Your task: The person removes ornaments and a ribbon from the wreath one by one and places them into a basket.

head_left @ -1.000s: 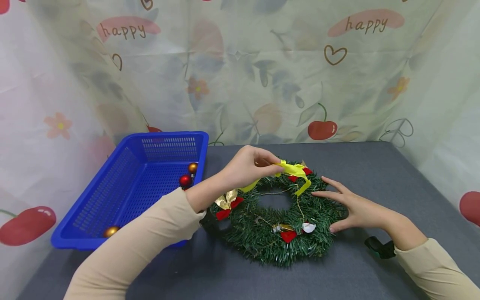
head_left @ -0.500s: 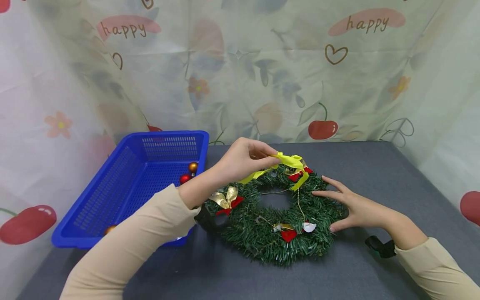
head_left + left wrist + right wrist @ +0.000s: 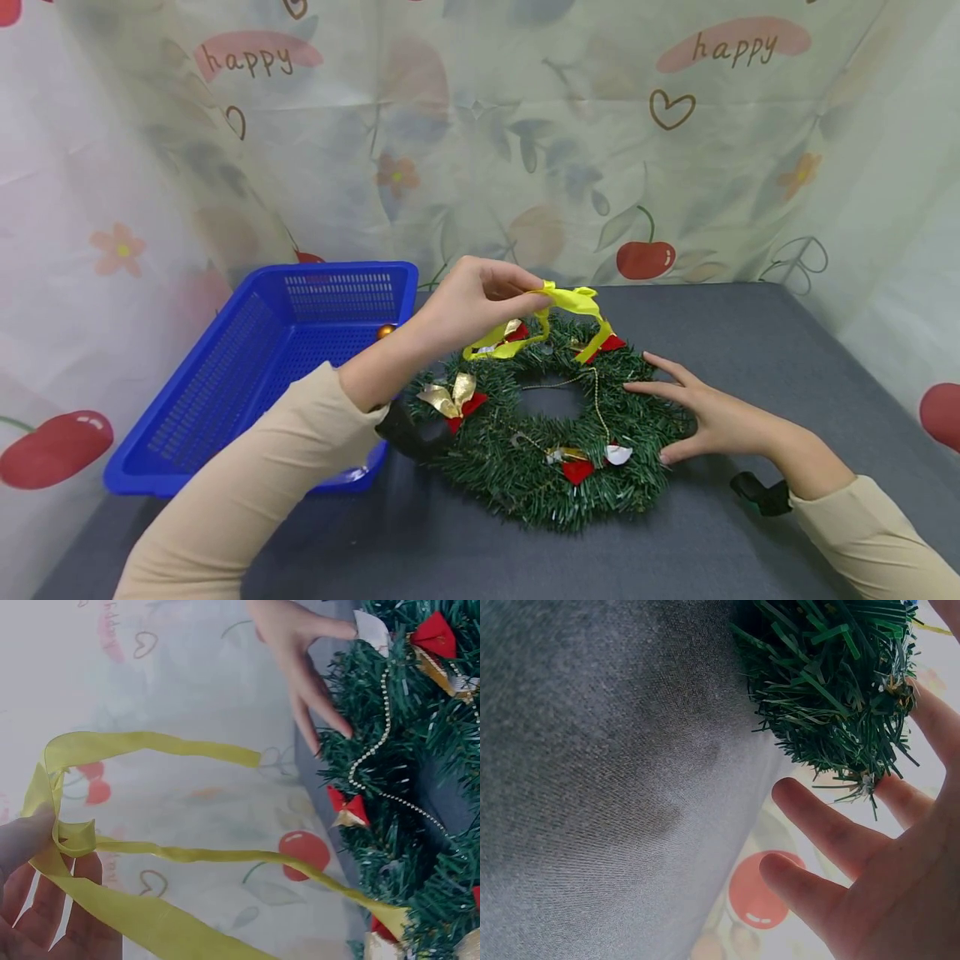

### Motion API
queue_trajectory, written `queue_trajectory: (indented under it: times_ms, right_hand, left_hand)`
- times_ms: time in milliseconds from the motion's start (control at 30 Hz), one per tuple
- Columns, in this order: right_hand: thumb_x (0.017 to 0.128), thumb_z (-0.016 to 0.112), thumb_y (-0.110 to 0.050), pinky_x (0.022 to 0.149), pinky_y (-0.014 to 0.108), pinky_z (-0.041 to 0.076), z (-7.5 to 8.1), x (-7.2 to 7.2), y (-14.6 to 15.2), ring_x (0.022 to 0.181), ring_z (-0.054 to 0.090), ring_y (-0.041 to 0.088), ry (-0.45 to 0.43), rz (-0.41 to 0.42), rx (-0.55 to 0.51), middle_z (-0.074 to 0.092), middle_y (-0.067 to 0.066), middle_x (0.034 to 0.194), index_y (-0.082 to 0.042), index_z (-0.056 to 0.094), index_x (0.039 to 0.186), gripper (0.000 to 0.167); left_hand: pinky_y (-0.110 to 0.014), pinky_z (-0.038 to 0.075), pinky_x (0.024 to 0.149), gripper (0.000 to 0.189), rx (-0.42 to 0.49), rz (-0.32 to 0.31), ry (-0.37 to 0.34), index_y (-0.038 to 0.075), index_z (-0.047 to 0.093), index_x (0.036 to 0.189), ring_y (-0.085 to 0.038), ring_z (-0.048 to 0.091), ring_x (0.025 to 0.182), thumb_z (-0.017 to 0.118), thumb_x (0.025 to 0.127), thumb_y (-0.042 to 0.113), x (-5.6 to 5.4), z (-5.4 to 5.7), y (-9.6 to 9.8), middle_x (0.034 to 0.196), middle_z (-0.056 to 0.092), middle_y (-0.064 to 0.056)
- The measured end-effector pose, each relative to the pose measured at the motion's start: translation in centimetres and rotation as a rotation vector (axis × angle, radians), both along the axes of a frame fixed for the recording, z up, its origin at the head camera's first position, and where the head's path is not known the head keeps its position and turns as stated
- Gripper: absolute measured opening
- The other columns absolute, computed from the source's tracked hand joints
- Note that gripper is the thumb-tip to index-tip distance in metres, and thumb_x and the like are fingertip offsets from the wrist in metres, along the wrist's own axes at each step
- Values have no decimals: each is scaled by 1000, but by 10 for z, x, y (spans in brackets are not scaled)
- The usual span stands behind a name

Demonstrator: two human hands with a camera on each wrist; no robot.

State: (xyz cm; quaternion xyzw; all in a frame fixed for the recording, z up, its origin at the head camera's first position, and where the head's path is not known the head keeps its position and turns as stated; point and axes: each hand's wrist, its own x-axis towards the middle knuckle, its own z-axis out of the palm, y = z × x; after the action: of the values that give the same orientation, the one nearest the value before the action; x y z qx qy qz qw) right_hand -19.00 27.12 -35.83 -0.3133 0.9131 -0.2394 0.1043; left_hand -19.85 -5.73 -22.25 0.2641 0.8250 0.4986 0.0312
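Observation:
My left hand (image 3: 480, 304) pinches a yellow ribbon (image 3: 576, 300) between thumb and fingers, above the far side of a green wreath (image 3: 555, 500). In the left wrist view, the ribbon (image 3: 150, 742) is looped at the fingertips, and one long tail reaches down to the greenery. Small gold-and-red bows (image 3: 452, 398) and a thin gold bead string (image 3: 597, 408) decorate the wreath, which lies flat on the table. At its right edge, my right hand (image 3: 723, 421) rests with fingers spread, fingertips right at the needles. The right wrist view shows two lower fingers (image 3: 829, 829) straight beside the wreath.
A blue plastic basket (image 3: 180, 433) stands left of the wreath, partly behind my left forearm. Inside it a gold ball (image 3: 386, 331) shows near the right wall. A grey cloth covers the table (image 3: 675, 550); a printed curtain (image 3: 480, 150) hangs behind.
My left hand has risen and moved a little left, lifting the yellow ribbon off the wreath's far side. The right hand and wreath stay in place. My left arm now covers the basket's red ball.

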Motion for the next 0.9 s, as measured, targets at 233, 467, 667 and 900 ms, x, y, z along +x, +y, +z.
queue_trajectory:
  times_ms: [233,467,667,900]
  right_hand:
    - [72,72,-53,88,61,42,1,1,-1,133,23,50,-5,-4,-3,4,20,154,-25,39,142,83]
    - [71,72,-53,88,60,42,-2,0,0,134,22,50,1,-7,-3,4,20,154,-26,38,142,83]
    - [71,72,-54,89,60,42,-3,0,0,134,22,50,-2,-10,-3,4,20,154,-26,38,142,84]
    - [72,72,-54,88,59,43,-2,0,0,134,22,50,3,-4,-5,4,19,155,-26,38,142,83]
  left_hand:
    - [-25,53,76,22,-3,47,30,9,71,107,-15,67,87,66,87,19,3,13,-5,101,72,-9]
    - [-28,53,80,22,18,54,77,9,71,107,-16,68,87,66,88,19,4,22,-10,99,73,-9]
    - [-27,53,77,23,49,76,81,9,71,107,-14,67,86,66,87,19,5,29,-15,100,73,-9]
    - [-25,54,75,22,105,85,102,5,70,106,-14,69,84,66,87,15,7,40,-20,99,72,-12]
